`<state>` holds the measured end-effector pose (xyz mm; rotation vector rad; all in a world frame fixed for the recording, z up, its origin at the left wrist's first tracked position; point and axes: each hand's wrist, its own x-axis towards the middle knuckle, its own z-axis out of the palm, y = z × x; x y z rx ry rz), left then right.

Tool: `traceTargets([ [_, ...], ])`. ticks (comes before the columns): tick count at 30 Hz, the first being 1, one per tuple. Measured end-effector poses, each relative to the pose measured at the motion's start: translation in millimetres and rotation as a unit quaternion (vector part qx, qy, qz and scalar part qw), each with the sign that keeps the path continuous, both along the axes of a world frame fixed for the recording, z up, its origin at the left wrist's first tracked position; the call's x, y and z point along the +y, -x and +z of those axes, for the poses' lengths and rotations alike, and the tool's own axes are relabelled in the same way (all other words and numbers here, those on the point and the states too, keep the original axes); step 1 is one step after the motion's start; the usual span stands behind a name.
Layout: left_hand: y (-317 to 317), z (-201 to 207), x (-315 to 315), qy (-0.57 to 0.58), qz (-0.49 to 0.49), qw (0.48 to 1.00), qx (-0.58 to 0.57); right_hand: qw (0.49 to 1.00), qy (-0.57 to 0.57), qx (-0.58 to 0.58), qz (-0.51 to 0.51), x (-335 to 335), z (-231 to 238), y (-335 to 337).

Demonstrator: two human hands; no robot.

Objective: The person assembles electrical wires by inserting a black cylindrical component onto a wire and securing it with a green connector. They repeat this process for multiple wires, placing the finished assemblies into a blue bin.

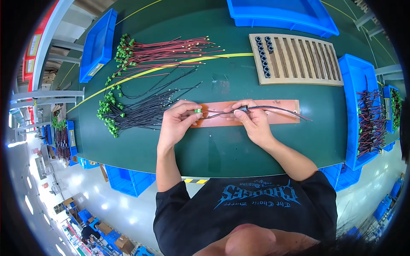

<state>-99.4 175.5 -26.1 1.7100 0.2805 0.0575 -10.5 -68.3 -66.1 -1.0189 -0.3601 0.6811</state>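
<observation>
My left hand (176,123) pinches a small green connector (197,111) between thumb and fingertips. From the connector, a red and a black wire (275,109) run right through my right hand and stick out past it. My right hand (255,123) is closed on a black ring-like sleeve (244,109) around these wires; the fingers partly cover it. Both hands are over a flat copper-orange strip (282,116) on the green table. To the left lie a bundle of black wires (145,110) and a bundle of red wires (171,50), each with green connectors at the left end.
At the far right stands a slotted wooden rack (294,59) with several black rings (258,51) in its left slots. Blue bins stand at the back (282,19), far left (97,47) and right (352,106); the right one holds wire assemblies (370,123).
</observation>
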Motion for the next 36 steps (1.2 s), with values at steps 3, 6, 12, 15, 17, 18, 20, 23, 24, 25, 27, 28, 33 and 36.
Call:
traceTargets([
  [3, -1, 2, -4, -0.008, 0.004, 1.0, 0.001, 0.997, 0.032, -0.07, -0.021, 0, -5, 0],
  [6, -2, -2, -7, -0.031, -0.011, 0.999, -0.004, 0.998, 0.017, -0.058, -0.023, -1, -5, 0],
  [12, -2, -6, -9, -0.042, 0.013, 0.999, -0.004, 0.998, 0.031, -0.046, -0.016, -1, -6, -2],
  [15, -3, -13, -8, -0.158, -0.008, 0.987, 0.003, 0.998, 0.021, -0.062, -0.021, 2, -9, -2],
  [17, -3, -9, -11, -0.138, -0.009, 0.99, 0.022, 0.997, 0.043, -0.056, -0.02, 0, -4, -2],
  [18, -3, -4, -13, -0.128, -0.011, 0.991, 0.03, 0.997, 0.053, -0.054, -0.02, -1, -2, -2],
  [20, -5, 12, -13, -0.021, -0.001, 1.0, 0.023, 0.997, 0.053, -0.052, -0.022, -2, -5, -3],
  [23, 1, 13, -1, 0.047, -0.029, 0.998, 0.016, 0.998, 0.047, -0.035, -0.02, -2, -6, -5],
  [24, 4, 10, 4, 0.055, -0.046, 0.997, 0.015, 0.998, 0.044, -0.028, -0.019, -1, -6, -5],
  [25, 5, 7, 10, 0.037, -0.057, 0.997, 0.022, 0.998, 0.045, -0.032, -0.02, -1, -6, -5],
  [27, 7, 5, 14, 0.004, -0.076, 0.996, 0.037, 0.998, 0.048, -0.042, -0.021, -1, -5, -5],
  [28, 8, 5, 15, -0.021, -0.081, 0.996, 0.037, 0.997, 0.05, -0.047, -0.02, -2, -4, -5],
  [33, 6, 6, 8, -0.061, -0.083, 0.995, -0.012, 0.998, 0.039, -0.052, -0.021, 0, -3, -5],
  [36, 4, 8, 2, -0.047, -0.067, 0.997, -0.013, 0.997, 0.034, -0.059, -0.022, -1, -5, -5],
])
